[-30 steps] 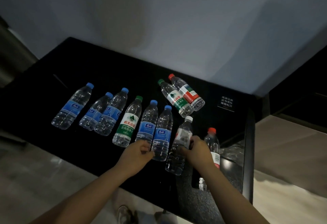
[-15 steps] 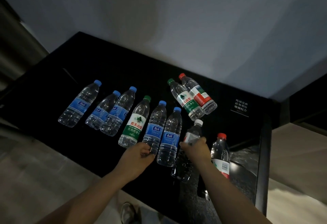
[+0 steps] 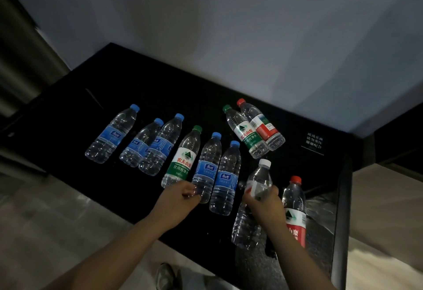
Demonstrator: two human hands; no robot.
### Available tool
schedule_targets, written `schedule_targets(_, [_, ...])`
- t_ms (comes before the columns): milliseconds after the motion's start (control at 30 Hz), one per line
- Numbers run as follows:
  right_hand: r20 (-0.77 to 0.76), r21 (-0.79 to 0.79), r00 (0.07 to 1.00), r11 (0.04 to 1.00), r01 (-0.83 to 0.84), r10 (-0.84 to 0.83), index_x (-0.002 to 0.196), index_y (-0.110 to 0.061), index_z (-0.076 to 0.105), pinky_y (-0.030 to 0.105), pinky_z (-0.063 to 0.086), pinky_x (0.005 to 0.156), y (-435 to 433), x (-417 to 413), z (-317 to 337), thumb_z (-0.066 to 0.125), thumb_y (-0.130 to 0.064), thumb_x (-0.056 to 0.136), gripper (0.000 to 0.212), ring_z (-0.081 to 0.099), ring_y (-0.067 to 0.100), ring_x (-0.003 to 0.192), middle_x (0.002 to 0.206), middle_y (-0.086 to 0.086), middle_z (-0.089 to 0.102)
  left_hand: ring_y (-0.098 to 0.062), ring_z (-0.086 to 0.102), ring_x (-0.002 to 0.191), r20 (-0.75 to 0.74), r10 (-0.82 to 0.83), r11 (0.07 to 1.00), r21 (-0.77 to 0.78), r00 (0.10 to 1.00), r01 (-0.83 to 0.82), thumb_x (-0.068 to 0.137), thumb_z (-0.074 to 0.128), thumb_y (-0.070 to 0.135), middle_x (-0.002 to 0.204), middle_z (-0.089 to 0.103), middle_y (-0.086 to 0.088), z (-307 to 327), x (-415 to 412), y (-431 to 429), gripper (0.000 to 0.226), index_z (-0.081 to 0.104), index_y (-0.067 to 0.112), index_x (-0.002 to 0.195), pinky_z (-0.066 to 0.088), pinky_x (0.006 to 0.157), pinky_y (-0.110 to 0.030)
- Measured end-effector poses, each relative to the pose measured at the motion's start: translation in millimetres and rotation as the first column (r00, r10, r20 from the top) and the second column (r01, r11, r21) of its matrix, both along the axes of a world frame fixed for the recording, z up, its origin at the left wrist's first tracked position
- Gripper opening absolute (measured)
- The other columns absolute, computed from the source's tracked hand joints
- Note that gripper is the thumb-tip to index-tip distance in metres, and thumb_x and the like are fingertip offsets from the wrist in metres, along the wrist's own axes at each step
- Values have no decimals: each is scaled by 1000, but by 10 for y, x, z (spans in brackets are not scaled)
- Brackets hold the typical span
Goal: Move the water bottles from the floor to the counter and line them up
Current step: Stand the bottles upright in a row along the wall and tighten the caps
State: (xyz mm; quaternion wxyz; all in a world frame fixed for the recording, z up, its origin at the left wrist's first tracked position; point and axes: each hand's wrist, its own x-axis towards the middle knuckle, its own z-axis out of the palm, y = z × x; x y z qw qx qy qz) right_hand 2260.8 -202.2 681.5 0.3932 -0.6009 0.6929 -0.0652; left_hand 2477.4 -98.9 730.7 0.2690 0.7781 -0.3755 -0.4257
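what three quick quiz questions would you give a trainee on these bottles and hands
1. How many blue-capped bottles lie on the black counter?
2. True or false: the right hand grips the white-capped bottle.
3. Two bottles lie side by side, touching, behind the main row. Their caps are: A) green and red, B) blue and blue, C) white and green.

Key: 1) five. 2) true. 3) A, the green-capped bottle and the red-capped bottle.
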Motion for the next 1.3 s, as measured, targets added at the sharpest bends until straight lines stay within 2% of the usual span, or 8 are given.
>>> schedule_targets(433, [282,-158,958,983,97,-50,112,-23,42,21,48,49,491,505,622,77,-37,76,52,66,8,67,84,-7,64,6,58,84,21,-2,998,-70,1000,3,86,70,25,98,65,11,129,572,403,27,62,18,111,41,65,-7])
schedule_targets(567, [361,-197,931,970,139,-61,109,-30,41,8,44,43,647,636,754,79,-27,74,51,65,-3,62,86,-11,65,6,56,83,38,-25,997,-77,999,28,87,69,27,94,63,14,128,776,455,29,61,19,113,38,63,-6])
schedule_targets(700, [404,-216,914,968,129,-32,112,-32,43,9,46,45,693,688,874,79,-28,74,52,65,-10,70,86,-11,67,6,55,83,51,-57,995,-76,997,60,87,68,28,102,63,10,148,869,369,33,60,18,118,38,63,-7])
schedule_targets(867, [462,-241,887,961,138,-11,114,-33,47,11,49,46,563,688,941,81,-26,71,55,68,-3,69,83,-12,70,8,53,78,80,-69,995,-62,994,74,86,70,27,93,58,17,134,843,71,39,58,13,120,36,59,-6])
schedule_targets(1000, [495,-240,868,964,114,20,112,-37,45,6,47,50,273,672,961,80,-23,73,55,67,-8,73,89,-30,67,-8,55,94,126,-62,998,-8,990,64,86,70,26,121,61,-5,99,813,-260,51,52,6,128,42,67,-14])
schedule_targets(1167, [527,-247,849,963,105,43,103,-45,46,1,45,54,-63,645,963,81,-20,71,53,65,-13,79,93,-38,63,-23,51,123,156,-74,993,102,985,58,88,67,33,139,50,-10,-6,801,-568,65,41,6,140,42,94,-29])
schedule_targets(1233, [529,-248,847,963,102,46,100,-53,45,2,46,56,-155,640,961,80,-20,71,56,65,-12,81,95,-37,63,-20,54,111,146,-81,991,117,986,65,87,68,33,121,55,-3,-77,803,-638,39,53,18,120,41,87,-28])
schedule_targets(1300, [528,-246,848,964,104,43,99,-61,44,3,47,57,-228,648,953,80,-22,72,59,66,-10,82,96,-36,64,-17,51,99,134,-80,991,122,988,63,86,68,33,98,53,8,-117,794,-698,22,49,29,95,41,83,-28])
